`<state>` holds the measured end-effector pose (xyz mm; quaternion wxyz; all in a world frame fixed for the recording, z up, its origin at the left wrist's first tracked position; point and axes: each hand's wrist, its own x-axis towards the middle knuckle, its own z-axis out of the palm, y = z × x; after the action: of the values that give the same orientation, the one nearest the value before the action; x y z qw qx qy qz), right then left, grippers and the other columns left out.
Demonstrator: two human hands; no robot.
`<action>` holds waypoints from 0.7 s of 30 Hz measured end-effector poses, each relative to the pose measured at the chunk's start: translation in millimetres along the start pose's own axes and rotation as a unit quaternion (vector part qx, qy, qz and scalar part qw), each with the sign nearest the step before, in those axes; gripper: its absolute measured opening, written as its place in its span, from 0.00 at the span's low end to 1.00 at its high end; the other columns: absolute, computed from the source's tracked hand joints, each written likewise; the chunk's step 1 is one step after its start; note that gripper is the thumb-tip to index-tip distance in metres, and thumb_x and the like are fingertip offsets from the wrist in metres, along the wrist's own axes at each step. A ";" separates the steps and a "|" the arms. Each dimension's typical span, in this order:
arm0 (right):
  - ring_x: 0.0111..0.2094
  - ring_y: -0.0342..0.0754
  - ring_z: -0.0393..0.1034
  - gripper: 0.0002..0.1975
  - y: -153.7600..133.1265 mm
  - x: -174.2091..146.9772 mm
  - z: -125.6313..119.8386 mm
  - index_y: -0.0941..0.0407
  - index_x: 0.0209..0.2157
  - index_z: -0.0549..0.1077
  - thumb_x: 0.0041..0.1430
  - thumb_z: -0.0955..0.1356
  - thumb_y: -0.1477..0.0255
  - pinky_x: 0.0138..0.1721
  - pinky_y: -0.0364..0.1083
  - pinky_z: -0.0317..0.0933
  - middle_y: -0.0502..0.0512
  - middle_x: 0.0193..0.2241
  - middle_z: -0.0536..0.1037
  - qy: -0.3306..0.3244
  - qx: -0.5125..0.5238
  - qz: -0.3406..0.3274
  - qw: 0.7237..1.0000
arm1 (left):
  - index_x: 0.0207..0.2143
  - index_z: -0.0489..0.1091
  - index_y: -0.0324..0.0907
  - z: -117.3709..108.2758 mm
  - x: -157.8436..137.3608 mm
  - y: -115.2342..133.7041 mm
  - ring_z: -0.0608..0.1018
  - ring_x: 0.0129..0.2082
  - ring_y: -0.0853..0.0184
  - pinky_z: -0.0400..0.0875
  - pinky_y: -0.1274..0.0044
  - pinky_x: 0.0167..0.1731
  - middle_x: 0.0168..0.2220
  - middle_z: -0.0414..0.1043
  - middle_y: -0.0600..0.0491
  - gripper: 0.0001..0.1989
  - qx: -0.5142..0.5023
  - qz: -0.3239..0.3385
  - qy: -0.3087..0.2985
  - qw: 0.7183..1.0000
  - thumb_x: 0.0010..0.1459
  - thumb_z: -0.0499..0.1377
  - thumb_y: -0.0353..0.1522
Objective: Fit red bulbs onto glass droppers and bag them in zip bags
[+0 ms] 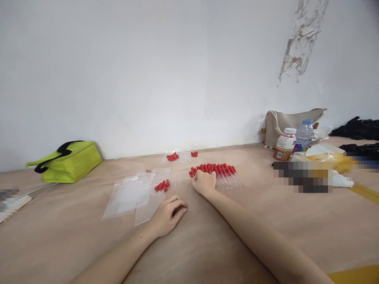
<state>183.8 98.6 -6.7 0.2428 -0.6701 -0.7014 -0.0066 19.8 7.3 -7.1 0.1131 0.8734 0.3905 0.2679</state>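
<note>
Toward the far edge of a brown-topped desk (189, 256), below a white wall (148, 79), we have both bare hands on the surface, with a row of red-bulbed droppers (219, 169) lying just right of centre. Our right hand (205, 182) is at the left end of that row, its fingers bent and drawn together close to the bulbs; we cannot tell whether the fingertips grip one or merely touch. The droppers lie side by side, bulbs toward the far edge, clear stems slanting back toward us and to the right. Our left hand (169, 215) rests on the desk nearer to us, half open, thumb and fingers loosely curved with a gap between them and nothing seen in it. Just beyond its fingers lie several clear tubes (173, 184), and beside them a few loose red bulbs (162, 184); whether the hand touches the tubes, we cannot tell. To its left, flat clear bags (126, 195) overlap. Close to the far edge sits clear packaging (184, 156) with more red pieces (173, 157). A lime-green bag (68, 165) stands at the far edge on our left; on our right, a brown-filled bottle (285, 148) stands before a beige bag (291, 120).
</note>
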 end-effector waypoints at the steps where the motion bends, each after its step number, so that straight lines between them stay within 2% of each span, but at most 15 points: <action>1: 0.31 0.50 0.69 0.12 0.1 -0.5 -1.3 0.58 0.32 0.69 0.53 0.60 0.65 0.41 0.51 0.40 0.58 0.27 0.76 0.003 0.003 0.000 1.000 | 0.34 0.68 0.42 0.6 -0.4 0.9 0.69 0.33 0.67 0.64 0.75 0.35 0.32 0.67 0.52 0.08 0.000 0.001 0.000 1.000 0.58 0.50 0.30; 3: 0.30 0.49 0.69 0.12 -0.5 -2.4 -4.6 0.58 0.32 0.69 0.53 0.60 0.65 0.41 0.50 0.40 0.57 0.27 0.76 0.015 0.012 -0.005 1.000 | 0.34 0.68 0.42 0.8 -0.9 1.8 0.70 0.33 0.67 0.64 0.76 0.35 0.32 0.67 0.52 0.08 0.006 0.001 0.012 1.000 0.58 0.50 0.31; 6: 0.31 0.48 0.68 0.10 -6.4 -7.0 -8.8 0.56 0.31 0.70 0.53 0.60 0.67 0.40 0.50 0.41 0.55 0.26 0.76 0.025 0.038 -0.039 0.998 | 0.33 0.68 0.41 -7.1 1.2 -4.6 0.70 0.35 0.66 0.64 0.75 0.36 0.33 0.67 0.51 0.08 0.045 -0.017 0.079 0.996 0.57 0.50 0.31; 8: 0.33 0.48 0.68 0.09 -15.2 -10.2 -9.4 0.55 0.29 0.70 0.53 0.61 0.68 0.40 0.49 0.42 0.54 0.27 0.76 0.008 0.058 -0.071 0.996 | 0.32 0.69 0.41 -19.8 5.1 -16.7 0.69 0.38 0.64 0.63 0.73 0.40 0.34 0.67 0.50 0.08 0.082 -0.058 0.127 0.987 0.57 0.50 0.31; 9: 0.34 0.48 0.68 0.09 -21.0 -11.2 -8.8 0.55 0.29 0.71 0.52 0.61 0.68 0.39 0.48 0.42 0.54 0.28 0.76 -0.007 0.066 -0.081 0.995 | 0.33 0.69 0.41 -27.7 7.5 -24.9 0.70 0.38 0.63 0.62 0.73 0.41 0.34 0.68 0.50 0.08 0.095 -0.091 0.132 0.982 0.56 0.50 0.31; 11: 0.36 0.48 0.68 0.08 -34.5 -11.7 -6.3 0.54 0.31 0.70 0.51 0.61 0.69 0.39 0.48 0.44 0.54 0.30 0.76 -0.044 0.076 -0.080 0.993 | 0.33 0.70 0.43 -43.8 12.6 -43.1 0.70 0.40 0.62 0.62 0.73 0.42 0.36 0.69 0.51 0.08 0.104 -0.180 0.121 0.971 0.54 0.52 0.30; 14: 0.38 0.50 0.67 0.11 -54.3 -8.4 -1.2 0.55 0.35 0.69 0.51 0.61 0.68 0.39 0.48 0.47 0.57 0.34 0.75 -0.084 0.081 -0.040 0.992 | 0.31 0.70 0.41 -60.3 19.9 -67.3 0.72 0.36 0.61 0.64 0.74 0.37 0.34 0.71 0.50 0.07 0.098 -0.244 0.109 0.959 0.50 0.54 0.29; 18: 0.40 0.53 0.67 0.17 -71.1 -1.9 4.1 0.58 0.41 0.66 0.50 0.62 0.65 0.39 0.50 0.49 0.62 0.36 0.74 -0.103 0.078 0.010 0.992 | 0.28 0.70 0.41 -62.1 27.9 -84.0 0.74 0.29 0.63 0.63 0.77 0.29 0.28 0.73 0.52 0.04 0.074 -0.298 0.093 0.947 0.47 0.57 0.30; 21: 0.40 0.54 0.67 0.19 -76.6 0.7 5.3 0.60 0.43 0.65 0.50 0.62 0.65 0.40 0.51 0.49 0.65 0.37 0.74 -0.117 0.055 0.020 0.991 | 0.26 0.70 0.41 -57.2 32.7 -88.7 0.74 0.26 0.64 0.61 0.78 0.26 0.23 0.72 0.54 0.03 0.052 -0.323 0.087 0.941 0.46 0.58 0.31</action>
<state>109.7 93.3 13.1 0.1962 -0.6659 -0.7104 0.1154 -49.1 90.3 16.7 0.1134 0.6783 0.6732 0.2716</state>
